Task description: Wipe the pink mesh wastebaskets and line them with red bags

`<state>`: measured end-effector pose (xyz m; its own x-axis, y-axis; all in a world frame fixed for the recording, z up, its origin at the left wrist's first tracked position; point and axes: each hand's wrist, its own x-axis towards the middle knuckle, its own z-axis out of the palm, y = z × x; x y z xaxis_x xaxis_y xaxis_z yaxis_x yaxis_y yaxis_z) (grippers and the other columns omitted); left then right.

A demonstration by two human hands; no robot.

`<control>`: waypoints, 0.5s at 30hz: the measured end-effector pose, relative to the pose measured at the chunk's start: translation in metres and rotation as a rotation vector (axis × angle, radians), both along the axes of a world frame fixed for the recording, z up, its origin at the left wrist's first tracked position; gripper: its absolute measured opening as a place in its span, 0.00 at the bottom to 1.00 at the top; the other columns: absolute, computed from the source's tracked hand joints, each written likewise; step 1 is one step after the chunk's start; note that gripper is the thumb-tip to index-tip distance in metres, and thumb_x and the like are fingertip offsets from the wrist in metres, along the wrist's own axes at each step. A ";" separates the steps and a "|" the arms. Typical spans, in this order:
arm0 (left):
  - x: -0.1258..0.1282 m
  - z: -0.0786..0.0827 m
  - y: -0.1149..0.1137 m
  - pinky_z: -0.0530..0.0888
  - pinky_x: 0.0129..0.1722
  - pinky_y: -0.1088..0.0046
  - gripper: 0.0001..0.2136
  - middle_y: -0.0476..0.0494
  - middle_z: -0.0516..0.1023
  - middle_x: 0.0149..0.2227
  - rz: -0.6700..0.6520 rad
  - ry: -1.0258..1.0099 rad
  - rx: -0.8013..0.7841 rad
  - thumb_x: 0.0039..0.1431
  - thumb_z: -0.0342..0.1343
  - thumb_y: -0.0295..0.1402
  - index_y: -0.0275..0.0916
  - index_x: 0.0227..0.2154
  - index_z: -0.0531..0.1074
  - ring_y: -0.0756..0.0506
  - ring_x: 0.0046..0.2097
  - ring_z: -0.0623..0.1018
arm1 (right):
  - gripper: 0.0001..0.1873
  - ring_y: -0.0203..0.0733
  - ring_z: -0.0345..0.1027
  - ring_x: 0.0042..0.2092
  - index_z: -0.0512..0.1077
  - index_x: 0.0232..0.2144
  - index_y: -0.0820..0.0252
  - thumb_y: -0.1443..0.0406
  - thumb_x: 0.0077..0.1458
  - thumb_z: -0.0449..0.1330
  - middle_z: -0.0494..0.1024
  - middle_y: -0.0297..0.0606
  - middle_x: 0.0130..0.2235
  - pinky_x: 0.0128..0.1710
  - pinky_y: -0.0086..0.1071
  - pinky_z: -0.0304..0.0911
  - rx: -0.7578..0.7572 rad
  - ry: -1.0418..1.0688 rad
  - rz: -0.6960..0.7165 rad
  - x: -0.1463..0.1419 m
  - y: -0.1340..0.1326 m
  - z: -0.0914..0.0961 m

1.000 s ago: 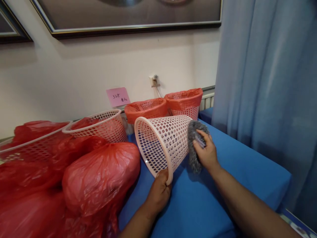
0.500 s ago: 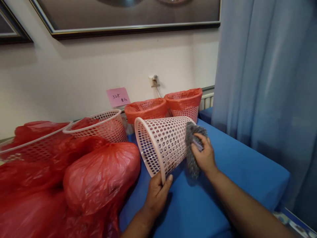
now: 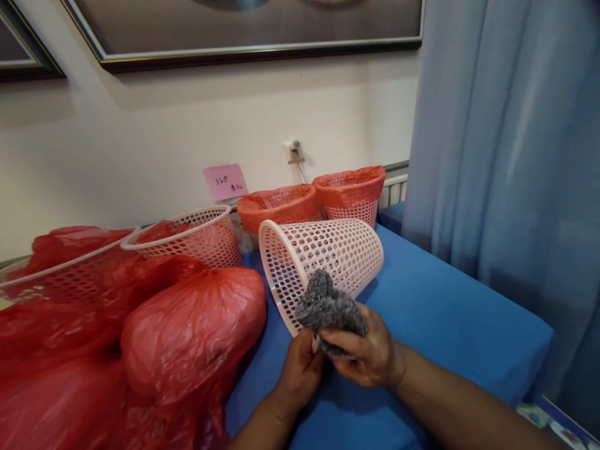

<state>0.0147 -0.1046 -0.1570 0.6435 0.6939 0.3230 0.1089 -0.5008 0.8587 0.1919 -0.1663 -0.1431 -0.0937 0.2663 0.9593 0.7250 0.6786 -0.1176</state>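
A pale pink perforated wastebasket (image 3: 344, 247) lies on its side on the blue-covered table (image 3: 450, 325), its open mouth turned to the left. The near lower rim is pinched in my left hand (image 3: 300, 369). My right hand (image 3: 370, 350) is closed around a fuzzy grey cloth (image 3: 332, 310). That cloth presses against the basket's side close to the rim, right beside my left hand, and covers part of the rim.
Red plastic bags (image 3: 192, 331) are heaped on the left. Behind them stand a pink basket (image 3: 210, 231) with red plastic inside and two baskets lined in red, one at back centre (image 3: 276, 206) and another farther right (image 3: 349, 187). A blue curtain (image 3: 487, 137) hangs at right.
My right hand has carried the grey cloth from the basket's base leftward and nearer, to its rim by my left hand. My left hand keeps its hold on the rim.
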 end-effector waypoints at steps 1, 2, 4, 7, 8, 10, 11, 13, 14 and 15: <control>0.000 0.000 0.001 0.74 0.55 0.56 0.22 0.37 0.81 0.51 0.013 0.018 0.006 0.65 0.54 0.45 0.37 0.54 0.75 0.35 0.52 0.78 | 0.26 0.46 0.74 0.45 0.70 0.54 0.50 0.67 0.52 0.60 0.75 0.42 0.49 0.43 0.40 0.74 -0.023 0.072 -0.038 0.005 0.004 0.000; 0.000 0.000 0.001 0.72 0.58 0.56 0.21 0.37 0.80 0.52 0.032 0.044 0.017 0.65 0.53 0.44 0.37 0.55 0.74 0.35 0.54 0.77 | 0.24 0.47 0.73 0.47 0.70 0.53 0.51 0.67 0.53 0.59 0.75 0.43 0.49 0.46 0.42 0.73 -0.073 0.194 -0.105 0.015 0.012 -0.002; 0.000 0.001 0.003 0.68 0.62 0.55 0.20 0.38 0.79 0.54 0.054 0.101 0.049 0.67 0.52 0.41 0.39 0.56 0.73 0.36 0.57 0.75 | 0.21 0.49 0.72 0.49 0.71 0.52 0.56 0.64 0.54 0.59 0.74 0.45 0.49 0.52 0.47 0.70 -0.233 0.525 -0.268 0.044 0.033 -0.006; 0.002 0.001 0.007 0.68 0.62 0.56 0.19 0.39 0.78 0.54 0.018 0.160 0.128 0.66 0.50 0.38 0.40 0.56 0.74 0.38 0.56 0.74 | 0.23 0.52 0.72 0.47 0.72 0.48 0.62 0.58 0.51 0.59 0.76 0.47 0.46 0.53 0.54 0.67 -0.479 0.945 -0.378 0.085 0.060 -0.012; 0.002 0.000 0.009 0.68 0.61 0.57 0.18 0.39 0.79 0.52 0.009 0.177 0.154 0.66 0.50 0.36 0.41 0.55 0.75 0.38 0.55 0.75 | 0.24 0.53 0.72 0.47 0.73 0.48 0.62 0.57 0.50 0.60 0.76 0.47 0.46 0.53 0.55 0.67 -0.501 0.997 -0.388 0.090 0.063 -0.012; 0.003 -0.002 0.013 0.70 0.59 0.57 0.16 0.40 0.80 0.47 0.009 0.200 0.189 0.65 0.50 0.34 0.40 0.50 0.77 0.38 0.52 0.76 | 0.24 0.52 0.71 0.49 0.72 0.50 0.61 0.58 0.52 0.59 0.76 0.47 0.48 0.55 0.55 0.66 -0.431 0.926 -0.383 0.083 0.057 -0.008; 0.003 -0.003 0.015 0.70 0.58 0.57 0.15 0.40 0.81 0.45 0.012 0.205 0.198 0.65 0.50 0.33 0.40 0.48 0.78 0.38 0.51 0.76 | 0.23 0.52 0.71 0.50 0.71 0.52 0.59 0.60 0.53 0.59 0.75 0.46 0.49 0.56 0.54 0.65 -0.356 0.815 -0.363 0.072 0.050 -0.004; 0.003 -0.003 0.018 0.70 0.57 0.57 0.13 0.40 0.81 0.44 0.006 0.203 0.201 0.64 0.50 0.30 0.40 0.45 0.79 0.39 0.49 0.76 | 0.25 0.50 0.70 0.53 0.69 0.56 0.54 0.64 0.55 0.58 0.74 0.44 0.52 0.57 0.50 0.66 -0.201 0.511 -0.255 0.042 0.032 0.007; 0.002 -0.002 0.019 0.71 0.56 0.57 0.12 0.40 0.81 0.43 0.001 0.192 0.193 0.63 0.51 0.30 0.40 0.43 0.79 0.39 0.48 0.76 | 0.27 0.50 0.71 0.52 0.68 0.57 0.52 0.66 0.54 0.59 0.73 0.43 0.52 0.55 0.48 0.68 -0.131 0.357 -0.177 0.028 0.023 0.014; 0.002 0.000 0.019 0.72 0.55 0.58 0.11 0.40 0.81 0.43 0.002 0.172 0.172 0.62 0.54 0.31 0.40 0.42 0.80 0.39 0.47 0.77 | 0.29 0.49 0.71 0.51 0.67 0.59 0.51 0.66 0.53 0.59 0.72 0.43 0.53 0.52 0.46 0.71 -0.081 0.225 -0.101 0.016 0.016 0.021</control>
